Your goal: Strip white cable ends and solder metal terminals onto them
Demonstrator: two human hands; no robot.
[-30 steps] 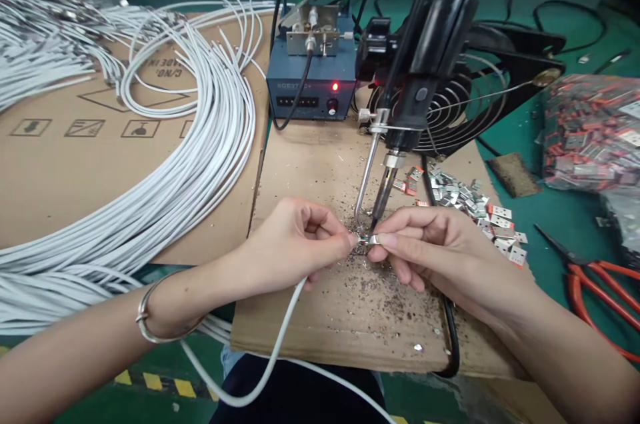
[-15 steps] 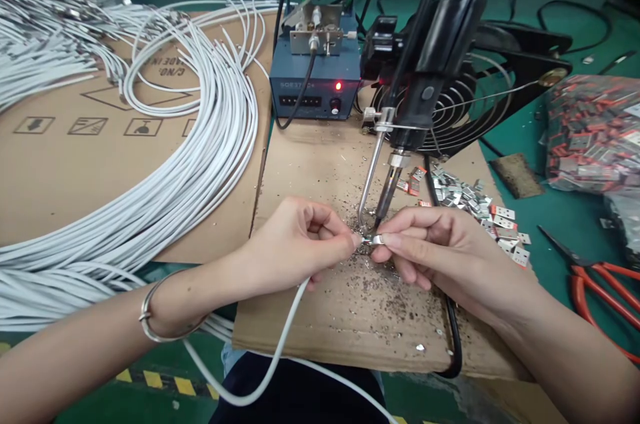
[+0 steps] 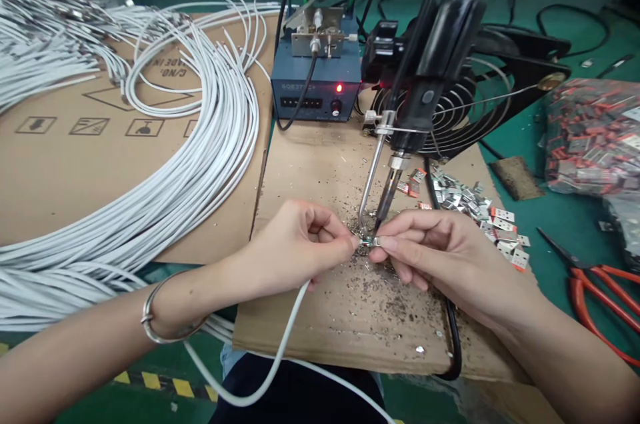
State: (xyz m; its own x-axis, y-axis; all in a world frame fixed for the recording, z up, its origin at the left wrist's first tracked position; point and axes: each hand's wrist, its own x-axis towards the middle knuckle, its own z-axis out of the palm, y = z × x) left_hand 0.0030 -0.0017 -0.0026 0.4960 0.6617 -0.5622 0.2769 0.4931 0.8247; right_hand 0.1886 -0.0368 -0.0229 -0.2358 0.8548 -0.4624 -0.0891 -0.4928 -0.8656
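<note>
My left hand (image 3: 300,244) is closed in a pinch on a white cable (image 3: 290,331), close to its stripped end, where thin coloured wires show. Facing it, my right hand (image 3: 440,254) pinches a small metal USB connector (image 3: 377,241) between thumb and fingertips. The wire ends meet the connector's near end, right under the tip of a fixed soldering iron (image 3: 390,194). Beside the iron, a bent metal solder feed tube (image 3: 370,177) points down at the same spot. Whether the iron tip touches the joint I cannot tell.
A blue solder feeder (image 3: 315,84) with a lit red lamp stands behind, near a black fan (image 3: 465,97). Loose USB connectors (image 3: 460,197) lie right of the iron. Red-handled scissors (image 3: 595,277) and a bag of connectors (image 3: 595,137) are farther right. White cables (image 3: 215,144) are bundled left.
The connector in my right hand has turned or shifted slightly against the wire ends. Both hands otherwise stay almost in place under the iron.
</note>
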